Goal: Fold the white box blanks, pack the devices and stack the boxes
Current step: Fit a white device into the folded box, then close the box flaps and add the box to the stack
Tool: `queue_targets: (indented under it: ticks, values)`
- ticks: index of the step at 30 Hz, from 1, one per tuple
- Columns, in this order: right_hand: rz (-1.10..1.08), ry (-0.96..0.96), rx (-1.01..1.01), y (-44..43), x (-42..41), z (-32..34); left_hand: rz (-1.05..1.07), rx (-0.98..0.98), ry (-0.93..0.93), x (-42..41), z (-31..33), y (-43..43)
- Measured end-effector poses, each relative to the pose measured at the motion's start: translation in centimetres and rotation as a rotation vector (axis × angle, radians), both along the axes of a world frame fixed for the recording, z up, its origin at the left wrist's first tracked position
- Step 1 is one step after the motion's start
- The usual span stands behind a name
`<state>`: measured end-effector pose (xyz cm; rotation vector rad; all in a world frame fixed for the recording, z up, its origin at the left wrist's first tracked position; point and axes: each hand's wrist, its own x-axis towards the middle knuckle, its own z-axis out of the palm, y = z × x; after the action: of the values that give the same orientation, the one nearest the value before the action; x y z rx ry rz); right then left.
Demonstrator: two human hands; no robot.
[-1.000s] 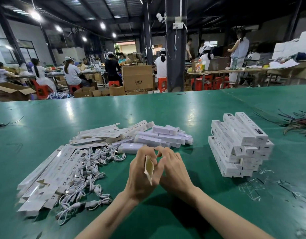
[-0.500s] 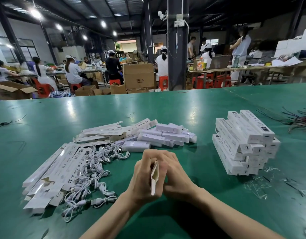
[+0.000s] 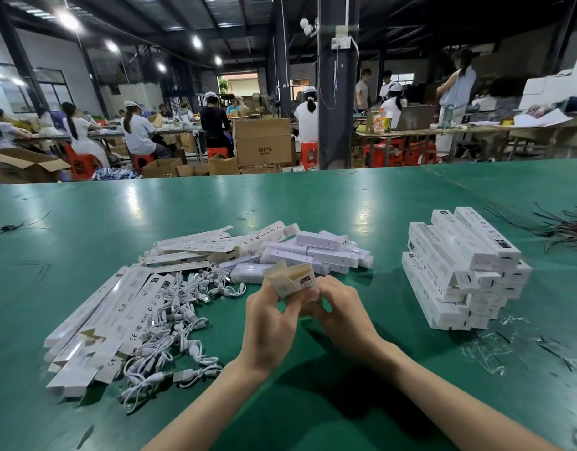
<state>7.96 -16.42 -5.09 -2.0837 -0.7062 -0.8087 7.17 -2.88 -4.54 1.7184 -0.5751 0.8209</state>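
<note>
Both my hands hold one white box blank (image 3: 292,278) above the green table (image 3: 313,209), its open end with brown inside and loose flaps facing up. My left hand (image 3: 269,315) pinches its left side; my right hand (image 3: 340,309) grips its right side. Flat white blanks (image 3: 95,323) lie fanned at the left. White cables (image 3: 173,320) are heaped beside them. White bar-shaped devices (image 3: 316,252) lie in a loose pile behind my hands. A stack of closed white boxes (image 3: 459,268) stands at the right.
Clear plastic scraps (image 3: 488,346) litter the table in front of the stack. Dark wires (image 3: 563,226) lie at the far right edge. A thin dark wire (image 3: 7,227) lies at the far left edge. Beyond the table, several people sit at benches among cardboard cartons (image 3: 262,146).
The blank was flat and edge-on between my hands; now it is popped open into a tube with its end flaps spread. My hands rose slightly and moved apart.
</note>
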Motion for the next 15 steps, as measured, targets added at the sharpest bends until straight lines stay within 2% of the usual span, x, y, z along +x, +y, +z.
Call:
queue_targets:
  ticks: [4, 7, 9, 12, 15]
  values:
    - [0.062, 0.114, 0.069, 0.2, -0.4, 0.3, -0.042, -0.104, 0.055, -0.1, 0.6, 0.2]
    - [0.192, 0.244, 0.143, 0.4, -1.1, 0.9, -0.112, -0.095, 0.036, -0.3, 1.4, 0.2]
    - [0.267, 0.335, 0.223, 0.6, -1.6, 1.4, -0.055, -0.052, 0.001, 0.0, 1.6, 0.4]
    - [0.291, 0.419, 0.345, 0.8, -2.0, 2.4, -0.138, -0.169, 0.126, -0.2, 2.1, 0.6]
    - [0.34, 0.516, 0.366, 0.2, -1.9, 3.3, -0.25, -0.248, 0.18, -0.1, 2.4, 0.6]
